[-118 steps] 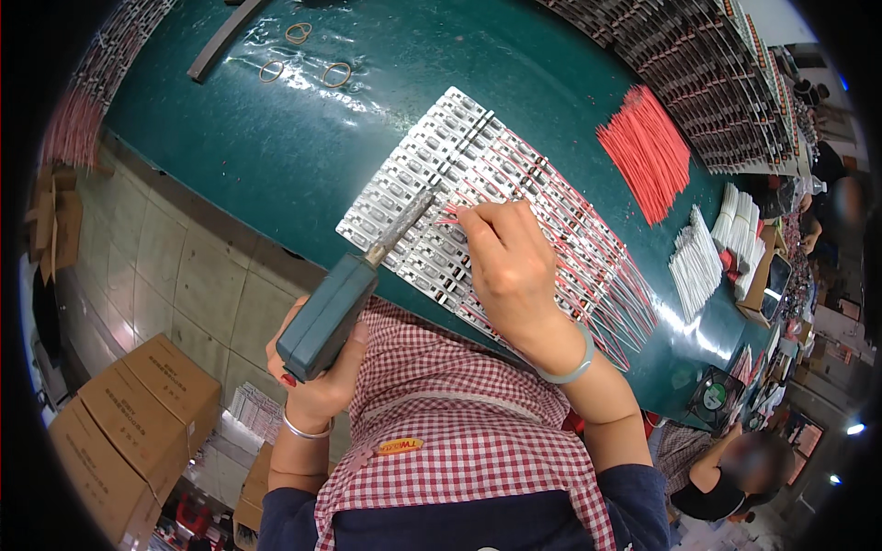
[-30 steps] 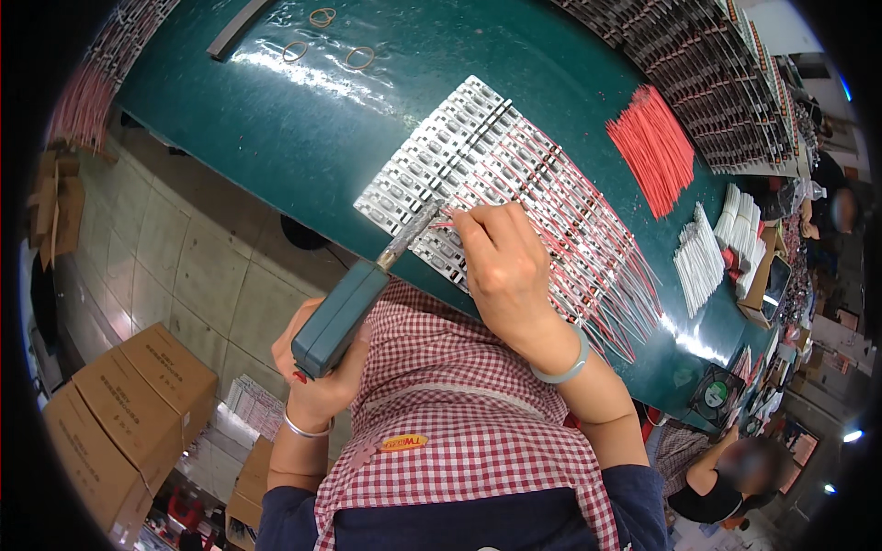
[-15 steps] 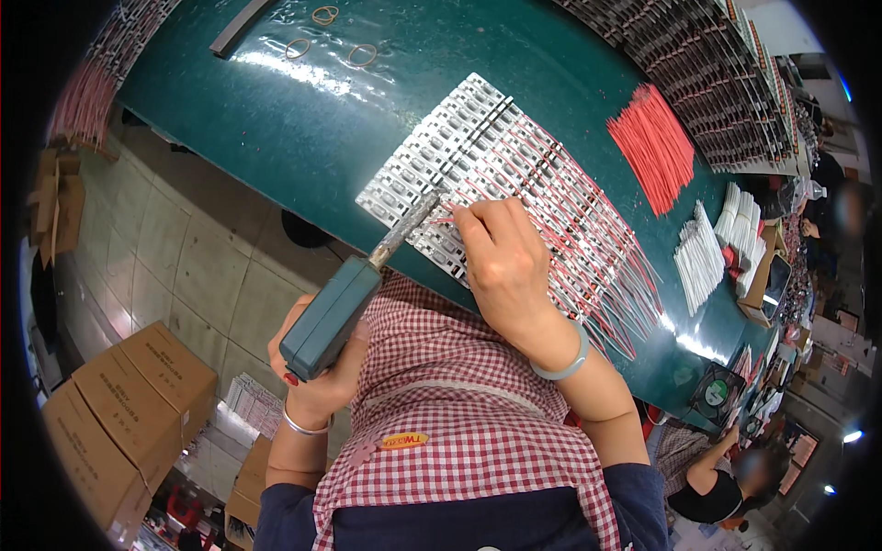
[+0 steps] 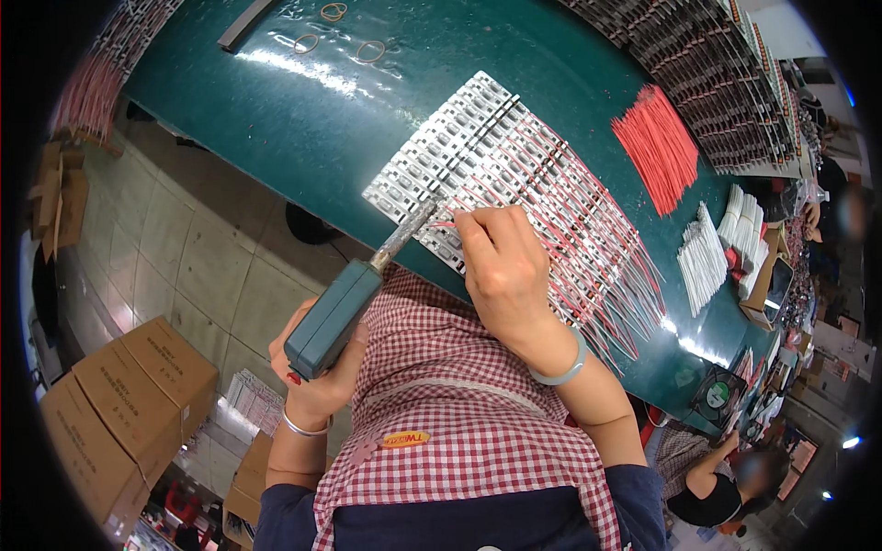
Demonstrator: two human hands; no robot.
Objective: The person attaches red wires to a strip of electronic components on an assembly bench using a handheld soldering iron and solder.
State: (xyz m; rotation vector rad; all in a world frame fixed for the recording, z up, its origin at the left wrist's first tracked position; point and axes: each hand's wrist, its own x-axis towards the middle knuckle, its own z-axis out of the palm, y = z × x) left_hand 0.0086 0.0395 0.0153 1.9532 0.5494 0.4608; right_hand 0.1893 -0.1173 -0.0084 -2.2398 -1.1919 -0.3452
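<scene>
My left hand is closed round the grip of a soldering gun with a blue-green body. The gun's metal barrel points up and right, its tip at a panel of small white parts laid in rows on the table. Many thin red and white wires run from the panel toward the right. My right hand is over the near part of the panel, thumb and forefinger pinching a red wire close beside the gun's tip. The wire's far end is too small to make out.
On the green table lie a bundle of red tubes, bundles of white tubes, rubber bands and a grey bar. A small fan stands right. Stacked panels rise behind. Cardboard boxes sit lower left. A co-worker sits lower right.
The table and panel sit slightly farther right and lower in the picture. Both hands stay nearly in place, the gun's tip still at the panel beside the pinched wire.
</scene>
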